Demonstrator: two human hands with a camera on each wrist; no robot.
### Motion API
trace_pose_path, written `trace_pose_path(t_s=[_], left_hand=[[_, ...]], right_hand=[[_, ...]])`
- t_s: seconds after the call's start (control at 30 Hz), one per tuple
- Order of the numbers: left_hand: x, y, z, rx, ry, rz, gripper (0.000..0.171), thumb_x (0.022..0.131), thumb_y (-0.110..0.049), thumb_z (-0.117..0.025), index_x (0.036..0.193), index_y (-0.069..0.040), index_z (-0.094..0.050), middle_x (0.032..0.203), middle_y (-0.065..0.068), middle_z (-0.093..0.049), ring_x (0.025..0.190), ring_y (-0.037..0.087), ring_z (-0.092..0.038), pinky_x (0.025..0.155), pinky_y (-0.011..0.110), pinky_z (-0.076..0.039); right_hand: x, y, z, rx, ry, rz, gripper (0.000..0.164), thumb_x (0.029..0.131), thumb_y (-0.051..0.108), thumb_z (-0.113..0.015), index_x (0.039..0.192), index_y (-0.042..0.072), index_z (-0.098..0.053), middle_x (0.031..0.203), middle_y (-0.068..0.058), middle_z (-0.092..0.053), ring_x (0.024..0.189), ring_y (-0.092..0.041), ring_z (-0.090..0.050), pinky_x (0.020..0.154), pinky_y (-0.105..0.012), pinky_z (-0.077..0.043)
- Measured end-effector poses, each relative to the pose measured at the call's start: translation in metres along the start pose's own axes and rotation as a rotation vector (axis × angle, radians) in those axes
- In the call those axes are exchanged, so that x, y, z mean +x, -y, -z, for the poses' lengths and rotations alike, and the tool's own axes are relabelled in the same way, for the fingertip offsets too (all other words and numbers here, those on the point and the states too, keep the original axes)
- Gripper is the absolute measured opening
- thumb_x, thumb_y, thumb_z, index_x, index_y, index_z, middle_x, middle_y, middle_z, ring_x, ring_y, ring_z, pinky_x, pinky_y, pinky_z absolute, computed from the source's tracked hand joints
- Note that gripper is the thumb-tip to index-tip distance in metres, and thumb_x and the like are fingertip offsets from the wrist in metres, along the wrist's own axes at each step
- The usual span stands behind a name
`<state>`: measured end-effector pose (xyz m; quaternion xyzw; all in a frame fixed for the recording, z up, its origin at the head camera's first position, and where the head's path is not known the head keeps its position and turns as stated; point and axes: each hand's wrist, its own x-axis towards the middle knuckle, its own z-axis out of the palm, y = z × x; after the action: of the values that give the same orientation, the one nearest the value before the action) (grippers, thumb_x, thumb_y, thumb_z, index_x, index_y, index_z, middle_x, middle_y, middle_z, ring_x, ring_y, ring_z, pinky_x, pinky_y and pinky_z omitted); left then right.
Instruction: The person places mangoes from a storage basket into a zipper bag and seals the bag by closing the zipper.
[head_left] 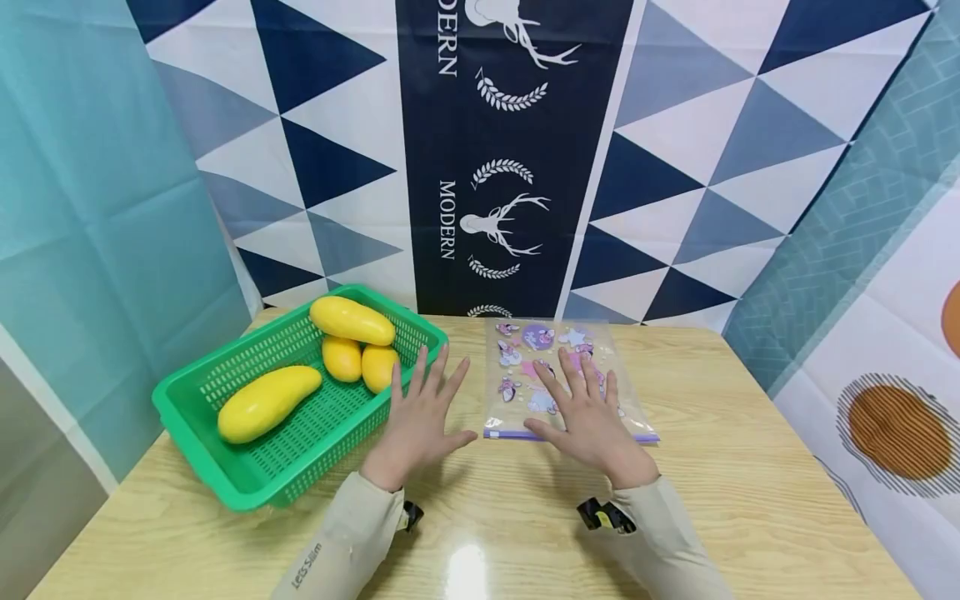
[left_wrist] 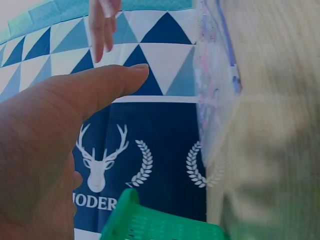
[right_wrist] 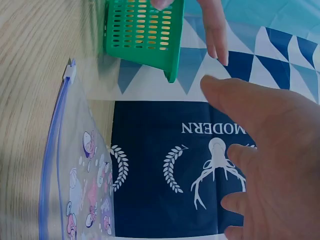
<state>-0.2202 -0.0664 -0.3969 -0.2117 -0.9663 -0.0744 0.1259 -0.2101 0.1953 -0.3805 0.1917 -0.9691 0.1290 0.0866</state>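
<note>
My left hand hovers with spread fingers by the right side of a green plastic basket. Over a clear zip bag my right hand is held out, palm down and fingers apart, overlapping the bag's right half in the head view. Neither hand holds anything. Cartoon figures are printed on the bag, and a purple zip strip with a white slider runs along its near edge. Inside the basket lie two long yellow fruits and two rounder orange-yellow ones, partly under the upper long fruit.
A light wooden table carries everything. Behind it hangs a patterned cloth with triangles and deer heads. Teal cloth closes off the left, and a patterned white cloth hangs at the right. Both wrists wear small black devices.
</note>
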Motion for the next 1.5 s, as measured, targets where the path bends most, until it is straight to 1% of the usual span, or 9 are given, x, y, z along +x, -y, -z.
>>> trace_pose_path(t_s=[0.27, 0.4, 0.5, 0.63, 0.83, 1.03, 1.23, 1.37, 1.5], left_hand=[[0.004, -0.006, 0.009, -0.067, -0.08, -0.038, 0.098, 0.081, -0.055, -0.075, 0.158, -0.018, -0.028, 0.163, 0.018, -0.015, 0.148, 0.042, -0.011, 0.113, 0.069, -0.008], [0.008, -0.014, 0.007, -0.106, -0.082, -0.059, 0.096, 0.081, -0.053, -0.077, 0.157, -0.019, -0.03, 0.161, 0.018, -0.021, 0.147, 0.042, -0.014, 0.114, 0.068, -0.009], [0.014, -0.02, 0.004, -0.106, -0.077, -0.074, 0.095, 0.082, -0.053, -0.076, 0.157, -0.02, -0.029, 0.16, 0.018, -0.024, 0.146, 0.042, -0.016, 0.113, 0.068, -0.013], [0.021, -0.027, 0.0, -0.102, -0.079, -0.104, 0.093, 0.083, -0.054, -0.074, 0.157, -0.019, -0.03, 0.157, 0.018, -0.029, 0.144, 0.041, -0.022, 0.112, 0.067, -0.018], [0.031, -0.036, -0.013, -0.114, -0.06, -0.134, 0.086, 0.081, -0.053, -0.075, 0.15, -0.016, -0.039, 0.148, 0.017, -0.041, 0.136, 0.039, -0.035, 0.11, 0.063, -0.027], [0.037, -0.047, -0.026, -0.15, 0.002, -0.143, 0.078, 0.082, -0.049, -0.075, 0.145, -0.015, -0.045, 0.145, 0.015, -0.042, 0.135, 0.035, -0.036, 0.109, 0.058, -0.031], [0.043, -0.057, -0.04, -0.148, 0.052, -0.138, 0.076, 0.082, -0.045, -0.075, 0.145, -0.015, -0.045, 0.145, 0.015, -0.043, 0.133, 0.033, -0.039, 0.106, 0.056, -0.033], [0.046, -0.064, -0.047, -0.145, 0.088, -0.13, 0.076, 0.082, -0.043, -0.075, 0.146, -0.016, -0.045, 0.146, 0.014, -0.043, 0.13, 0.033, -0.043, 0.101, 0.052, -0.04], [0.048, -0.069, -0.053, -0.132, 0.107, -0.129, 0.076, 0.081, -0.042, -0.075, 0.146, -0.017, -0.046, 0.145, 0.014, -0.045, 0.13, 0.033, -0.044, 0.098, 0.05, -0.041]], right_hand=[[0.001, -0.002, 0.007, -0.022, -0.084, 0.068, 0.072, 0.091, 0.037, -0.068, 0.153, 0.014, -0.039, 0.157, -0.025, -0.028, 0.142, -0.049, -0.021, 0.108, -0.075, -0.012], [0.001, -0.005, 0.01, -0.01, -0.097, 0.077, 0.07, 0.089, 0.033, -0.071, 0.15, 0.014, -0.042, 0.154, -0.026, -0.031, 0.14, -0.05, -0.023, 0.107, -0.076, -0.013], [0.001, -0.009, 0.013, -0.002, -0.102, 0.082, 0.071, 0.087, 0.03, -0.073, 0.149, 0.013, -0.042, 0.152, -0.027, -0.032, 0.138, -0.052, -0.025, 0.106, -0.076, -0.013], [0.0, -0.016, 0.016, -0.002, -0.099, 0.084, 0.07, 0.085, 0.026, -0.074, 0.147, 0.011, -0.044, 0.149, -0.029, -0.034, 0.135, -0.053, -0.029, 0.106, -0.073, -0.019], [0.001, -0.031, 0.013, -0.005, -0.05, 0.05, 0.072, 0.08, 0.022, -0.077, 0.144, 0.007, -0.047, 0.145, -0.031, -0.036, 0.129, -0.054, -0.035, 0.103, -0.072, -0.026], [0.002, -0.044, 0.001, 0.011, 0.009, 0.019, 0.074, 0.076, 0.021, -0.083, 0.141, 0.006, -0.05, 0.142, -0.031, -0.037, 0.124, -0.055, -0.038, 0.095, -0.073, -0.034], [0.005, -0.057, -0.015, 0.049, 0.093, -0.02, 0.073, 0.073, 0.016, -0.081, 0.139, 0.008, -0.052, 0.139, -0.031, -0.039, 0.122, -0.055, -0.04, 0.088, -0.071, -0.042], [0.007, -0.063, -0.023, 0.09, 0.149, -0.031, 0.066, 0.071, 0.011, -0.08, 0.133, 0.009, -0.056, 0.131, -0.028, -0.044, 0.114, -0.051, -0.044, 0.082, -0.066, -0.049], [0.007, -0.067, -0.027, 0.109, 0.2, -0.025, 0.052, 0.074, 0.009, -0.078, 0.123, 0.01, -0.061, 0.118, -0.02, -0.049, 0.101, -0.041, -0.048, 0.078, -0.06, -0.051]])
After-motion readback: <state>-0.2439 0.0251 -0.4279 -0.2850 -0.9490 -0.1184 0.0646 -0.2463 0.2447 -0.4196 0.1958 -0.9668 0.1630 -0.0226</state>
